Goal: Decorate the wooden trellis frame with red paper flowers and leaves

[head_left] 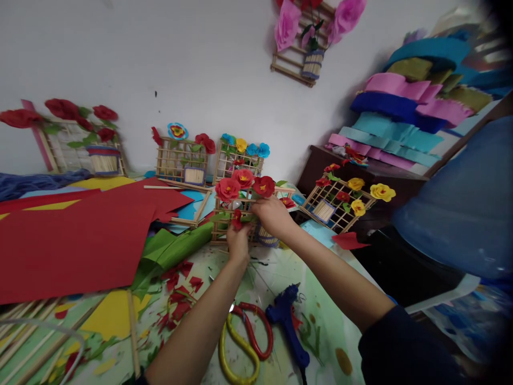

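In the middle of the table a small wooden-stick trellis (218,232) stands upright, with red paper flowers (227,189) along its top and green paper leaves. My left hand (239,240) is closed at the front of the trellis around a small red paper flower (237,218). Just below a larger red paper flower (264,186), my right hand (273,215) is closed with bent fingers, apparently on its stem; the fingertips are partly hidden. Under my right hand sits a little stick basket (267,237) with blue trim, fixed to the trellis.
Scissors (239,347) and a blue glue gun (289,326) lie in front. Red paper sheets (72,246), green paper (172,251), scraps and sticks cover the left. More flowered trellises (339,200) lean behind; one hangs on the wall. Coloured crepe stacks (388,128) are at right.
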The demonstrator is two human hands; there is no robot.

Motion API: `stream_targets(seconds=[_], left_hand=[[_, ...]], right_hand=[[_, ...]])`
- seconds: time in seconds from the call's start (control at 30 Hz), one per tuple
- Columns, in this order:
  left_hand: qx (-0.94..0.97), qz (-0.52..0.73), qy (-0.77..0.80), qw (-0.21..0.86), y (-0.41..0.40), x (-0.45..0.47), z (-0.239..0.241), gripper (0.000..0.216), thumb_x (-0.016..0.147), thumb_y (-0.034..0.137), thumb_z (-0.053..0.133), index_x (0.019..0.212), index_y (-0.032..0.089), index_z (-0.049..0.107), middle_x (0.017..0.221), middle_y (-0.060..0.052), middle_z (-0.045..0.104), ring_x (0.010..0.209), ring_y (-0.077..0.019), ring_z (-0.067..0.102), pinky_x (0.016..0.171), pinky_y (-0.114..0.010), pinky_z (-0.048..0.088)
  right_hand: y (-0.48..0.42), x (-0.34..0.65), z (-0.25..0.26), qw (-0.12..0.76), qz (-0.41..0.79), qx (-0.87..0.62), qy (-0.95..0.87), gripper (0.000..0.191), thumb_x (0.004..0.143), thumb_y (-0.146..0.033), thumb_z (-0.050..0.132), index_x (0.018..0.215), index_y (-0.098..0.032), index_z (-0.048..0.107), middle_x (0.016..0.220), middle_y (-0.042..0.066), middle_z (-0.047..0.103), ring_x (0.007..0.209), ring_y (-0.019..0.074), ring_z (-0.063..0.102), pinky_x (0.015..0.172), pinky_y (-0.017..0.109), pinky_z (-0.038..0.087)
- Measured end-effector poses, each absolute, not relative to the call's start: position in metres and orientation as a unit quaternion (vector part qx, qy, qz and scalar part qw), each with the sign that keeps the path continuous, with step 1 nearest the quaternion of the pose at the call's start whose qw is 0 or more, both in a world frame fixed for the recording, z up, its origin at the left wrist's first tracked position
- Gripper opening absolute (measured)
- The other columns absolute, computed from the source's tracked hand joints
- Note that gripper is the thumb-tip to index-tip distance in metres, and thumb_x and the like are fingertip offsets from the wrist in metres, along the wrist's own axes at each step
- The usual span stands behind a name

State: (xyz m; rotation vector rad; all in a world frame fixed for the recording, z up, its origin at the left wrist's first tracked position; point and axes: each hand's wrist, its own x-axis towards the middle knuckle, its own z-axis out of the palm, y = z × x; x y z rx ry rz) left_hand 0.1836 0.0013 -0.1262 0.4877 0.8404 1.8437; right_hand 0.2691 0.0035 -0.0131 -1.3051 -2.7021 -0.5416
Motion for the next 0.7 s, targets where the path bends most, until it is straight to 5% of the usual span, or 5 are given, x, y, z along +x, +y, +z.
stream_targets(seconds=[0.7], left_hand=[[0.143,0.76,0.301,0.558,-0.0027,0.1854,-0.1245,0.031,0.051,0.027,0.076,0.077,0.015,0.063,0.069,0.001,0.065,0.056,-0.0105,0.058,0.062,-0.026,0.046]], right_hand=[[0.0056,0.271,-0.0127,0.05,-0.201,-0.394,-0.896,0.017,0.089,-0.016,0.052,0.092,-0.013,0.069,0.092,0.012,0.068,0.097,0.0245,0.056,0.085,0.034,0.035]])
